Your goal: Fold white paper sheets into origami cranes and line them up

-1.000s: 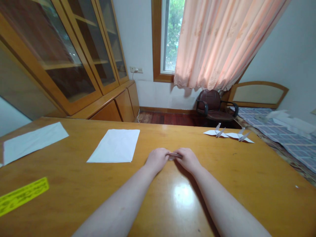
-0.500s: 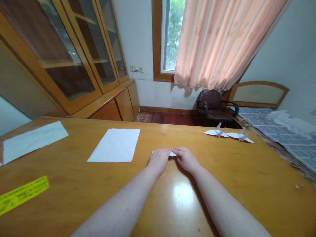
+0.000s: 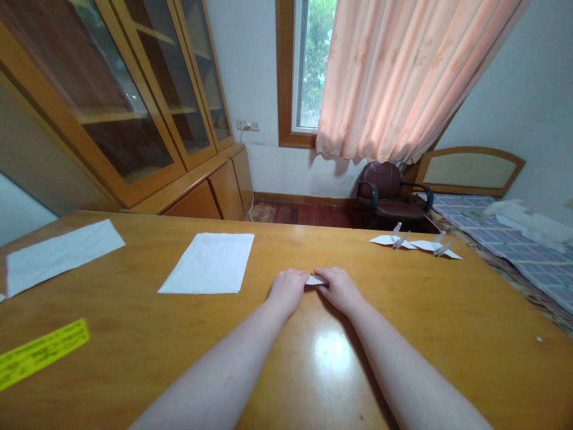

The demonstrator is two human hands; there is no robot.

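Note:
My left hand [image 3: 286, 289] and my right hand [image 3: 339, 288] meet at the middle of the wooden table [image 3: 134, 358], fingers curled and pressed onto a small folded white paper [image 3: 314, 279]. Only a sliver of that paper shows between my fingertips; the hands hide most of it. A flat white sheet [image 3: 208, 263] lies just to the left of my left hand. Two folded paper cranes [image 3: 416, 242] stand at the table's far right edge.
Another white sheet [image 3: 58, 254] and a yellow strip [image 3: 40, 352] lie at the table's left. Glass-door wooden cabinets [image 3: 134, 107] stand behind on the left. A dark office chair [image 3: 387, 191] sits under the curtained window, and a bed [image 3: 514, 239] runs along the right.
The hands spread slightly and flattened the white paper half a second ago, then drew together again over it. The paper now shows less. Nothing else on the table moved.

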